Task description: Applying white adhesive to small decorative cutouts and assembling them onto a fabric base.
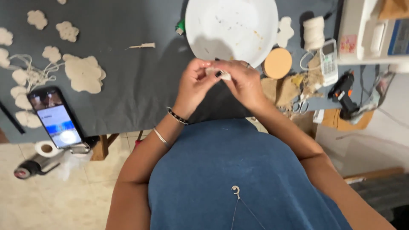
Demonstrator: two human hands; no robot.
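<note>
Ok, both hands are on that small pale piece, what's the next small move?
Probably keep pinching and shaping the small pale piece over the grey cloth: the left hand and right hand both grip it by the fingertips, just below the white plate.

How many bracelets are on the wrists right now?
2, both on the left forearm: a dark beaded bracelet at the wrist, and a thin silver bangle further up the arm. The right wrist shows none, though its underside is hidden.
</note>
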